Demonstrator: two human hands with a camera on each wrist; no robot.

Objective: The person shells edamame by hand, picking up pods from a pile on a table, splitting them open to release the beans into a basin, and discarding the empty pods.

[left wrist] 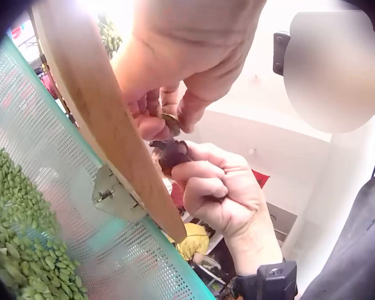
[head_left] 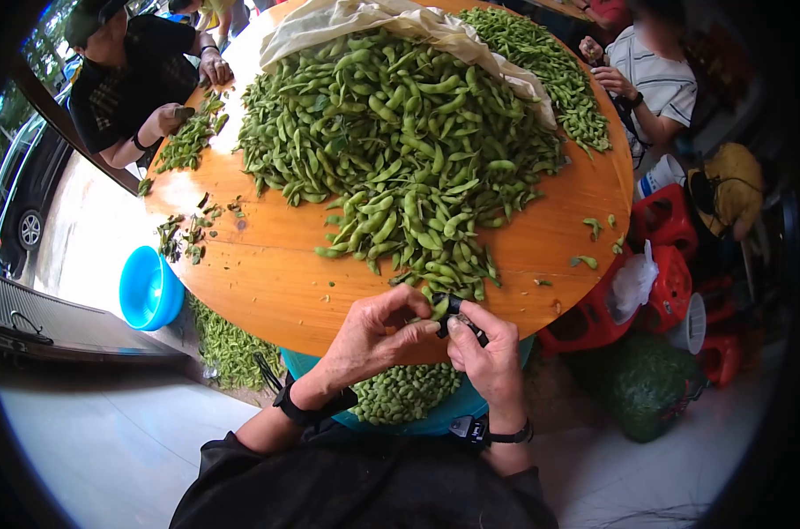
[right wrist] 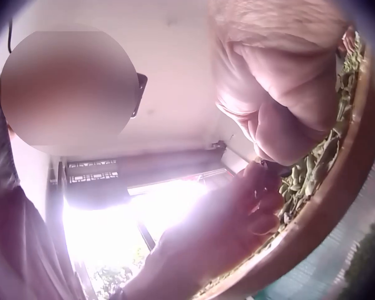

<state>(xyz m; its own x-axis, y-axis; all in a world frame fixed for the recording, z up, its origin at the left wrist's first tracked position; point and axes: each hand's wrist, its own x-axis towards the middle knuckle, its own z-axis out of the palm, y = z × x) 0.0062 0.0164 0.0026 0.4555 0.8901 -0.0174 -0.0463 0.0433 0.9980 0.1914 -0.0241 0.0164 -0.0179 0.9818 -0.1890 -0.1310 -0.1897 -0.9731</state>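
In the head view, the left hand pinches a green pod at the table's near edge; the right hand grips a black piece against it — a pod heap lies beyond. In the left wrist view, a mint basket holds beans. In the right wrist view, the hands meet — the pod is hard to make out.

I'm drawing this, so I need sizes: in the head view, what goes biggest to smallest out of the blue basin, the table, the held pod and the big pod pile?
1. Table, the widest
2. Big pod pile, covering much of it
3. Blue basin
4. Held pod, tiny

No two look alike.
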